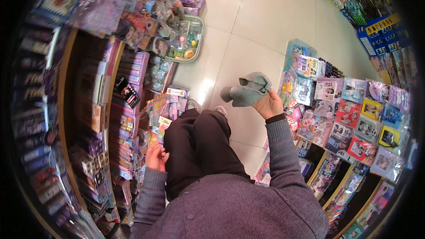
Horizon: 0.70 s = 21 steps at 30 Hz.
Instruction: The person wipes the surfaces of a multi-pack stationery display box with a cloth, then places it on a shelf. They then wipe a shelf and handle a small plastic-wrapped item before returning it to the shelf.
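Note:
My right hand [270, 104] holds a crumpled grey cloth [247, 94] by its near end. The cloth sticks out to the left above the tiled floor, folded over with a hollow at its top. On the other side, my left hand [156, 156] hangs beside my thigh with its fingers curled. Small packaged goods [163, 127] in bright colours are just beyond its fingertips. Whether those fingers touch or hold anything is not clear.
Packed shelves [127, 119] line my left side, with a green-rimmed plastic basket [201, 39] of small toys beyond. To my right, a display [348, 113] carries rows of plastic-wrapped picture goods, and a light blue bin [305, 47] stands at its far end. Pale floor tiles [265, 13] run between.

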Available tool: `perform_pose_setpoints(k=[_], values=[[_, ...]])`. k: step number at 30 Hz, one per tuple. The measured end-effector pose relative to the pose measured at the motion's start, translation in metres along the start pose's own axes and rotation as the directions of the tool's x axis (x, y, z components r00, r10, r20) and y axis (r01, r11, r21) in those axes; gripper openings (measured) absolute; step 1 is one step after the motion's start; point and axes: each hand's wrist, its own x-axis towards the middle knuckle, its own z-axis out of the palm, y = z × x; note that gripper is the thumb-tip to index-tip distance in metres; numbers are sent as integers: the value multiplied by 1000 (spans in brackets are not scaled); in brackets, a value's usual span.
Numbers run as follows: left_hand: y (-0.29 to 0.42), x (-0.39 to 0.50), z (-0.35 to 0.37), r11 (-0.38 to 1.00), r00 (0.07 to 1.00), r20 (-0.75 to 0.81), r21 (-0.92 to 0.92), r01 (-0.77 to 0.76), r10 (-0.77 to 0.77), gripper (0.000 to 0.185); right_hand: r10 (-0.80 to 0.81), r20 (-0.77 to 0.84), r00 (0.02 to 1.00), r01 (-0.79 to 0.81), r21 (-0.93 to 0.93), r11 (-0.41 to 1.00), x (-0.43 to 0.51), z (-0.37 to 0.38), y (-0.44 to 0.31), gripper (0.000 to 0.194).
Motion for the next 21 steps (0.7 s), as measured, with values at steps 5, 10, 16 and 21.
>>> perform_pose_setpoints(k=[5, 10, 16, 21], values=[[0, 26, 114, 940, 909, 278, 232, 251, -311, 30, -26, -128, 991, 28, 14, 1000, 30, 22, 0, 46], [-13, 3, 218, 829, 651, 556, 133, 543, -516, 37, -38, -232, 972, 88, 205, 975, 8, 80, 1, 40], [32, -52, 284, 765, 696, 658, -280, 580, -287, 41, -49, -397, 917, 66, 31, 997, -64, 147, -49, 43], [97, -94, 337, 820, 611, 757, -188, 541, -230, 43, -60, -146, 987, 27, -219, 975, -111, 190, -111, 45]])
